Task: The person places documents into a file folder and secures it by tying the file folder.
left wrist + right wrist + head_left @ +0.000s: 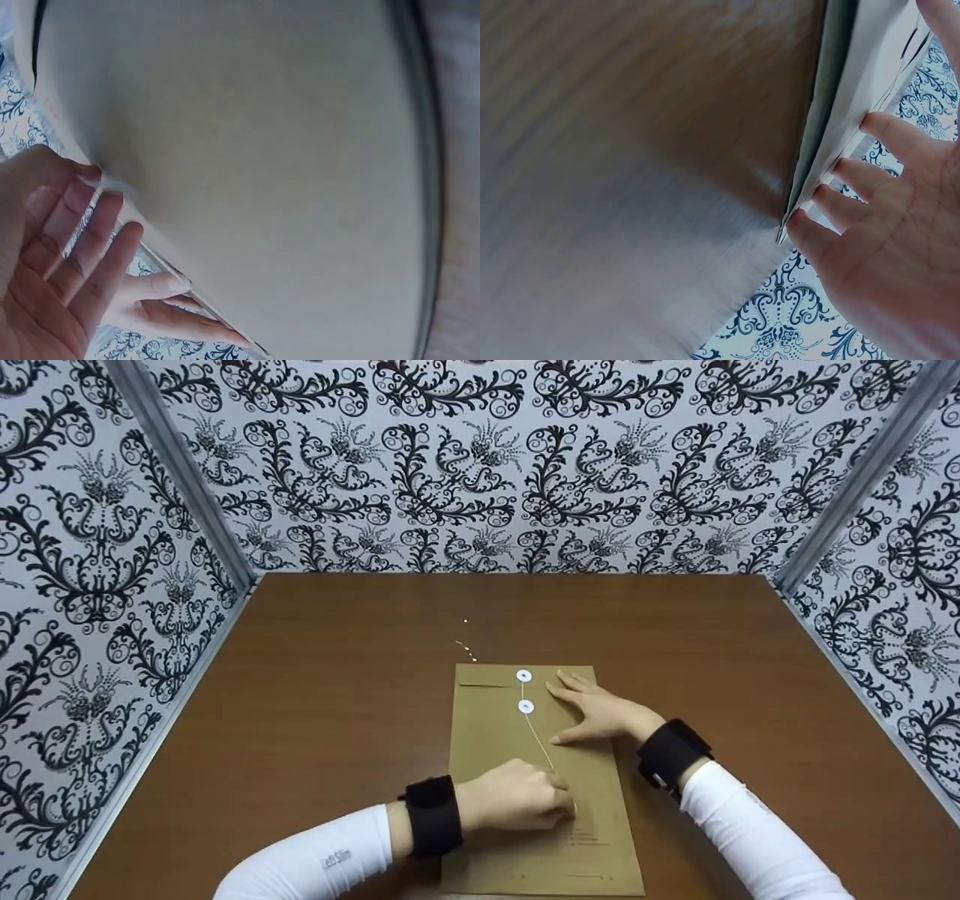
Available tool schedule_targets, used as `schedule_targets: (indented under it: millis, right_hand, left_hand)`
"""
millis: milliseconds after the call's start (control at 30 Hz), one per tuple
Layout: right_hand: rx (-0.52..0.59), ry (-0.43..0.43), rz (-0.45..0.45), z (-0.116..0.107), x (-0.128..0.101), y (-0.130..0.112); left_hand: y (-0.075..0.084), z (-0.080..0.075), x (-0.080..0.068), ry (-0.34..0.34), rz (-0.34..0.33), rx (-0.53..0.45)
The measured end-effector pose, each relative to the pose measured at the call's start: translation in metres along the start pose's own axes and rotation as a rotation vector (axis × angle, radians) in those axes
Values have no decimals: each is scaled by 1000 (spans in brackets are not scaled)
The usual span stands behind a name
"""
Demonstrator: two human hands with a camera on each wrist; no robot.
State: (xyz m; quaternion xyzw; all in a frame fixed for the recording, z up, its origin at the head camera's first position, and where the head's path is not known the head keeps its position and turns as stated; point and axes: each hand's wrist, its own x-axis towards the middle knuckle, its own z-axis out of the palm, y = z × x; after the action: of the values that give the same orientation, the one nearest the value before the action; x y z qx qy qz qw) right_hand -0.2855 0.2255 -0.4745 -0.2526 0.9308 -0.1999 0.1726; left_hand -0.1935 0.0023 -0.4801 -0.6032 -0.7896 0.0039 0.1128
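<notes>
A brown kraft envelope point(495, 750) lies lengthwise on the wooden table point(322, 697). Two white button discs point(524, 676) point(526, 706) sit near its top flap. A thin string point(540, 742) runs from the lower disc down to my left hand point(559, 799), whose curled fingers pinch the string's end over the envelope's middle. My right hand point(592, 709) lies flat on the envelope's upper right part, fingers straight and pointing at the discs. The left wrist view shows the left hand point(67, 247) against the envelope point(262, 150). The right wrist view shows the right hand point(885, 225) at the envelope's edge point(855, 90).
Black-and-white patterned walls point(480, 465) close the table in at the back and on both sides. A small pale thread-like bit point(466, 646) lies just beyond the envelope's top edge. Bare wood point(630, 150) surrounds the envelope on all sides.
</notes>
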Motion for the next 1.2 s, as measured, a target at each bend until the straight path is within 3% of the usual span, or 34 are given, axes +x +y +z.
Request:
schedule_targets:
  millis: [133, 267, 567, 700, 933, 1067, 1200]
  right_hand:
    - [-8, 8, -3, 1, 0, 1]
    - [-7, 9, -5, 0, 0, 2]
    - [0, 11, 2, 1, 1, 1]
    - [4, 9, 3, 1, 1, 0]
    - [10, -9, 6, 0, 0, 0]
    - [10, -19, 1, 0, 1, 1]
    - [11, -10, -9, 0, 1, 2]
  left_hand:
    - [-3, -3, -3, 27, 40, -27]
    - [-12, -8, -5, 50, -2, -54]
    - [-45, -5, -17, 84, -191, 89]
    - [-61, 3, -24, 66, -304, 83]
    - [-83, 14, -32, 42, -446, 92]
    - [-93, 19, -34, 3, -526, 76]
    - [-102, 17, -36, -80, -607, -59]
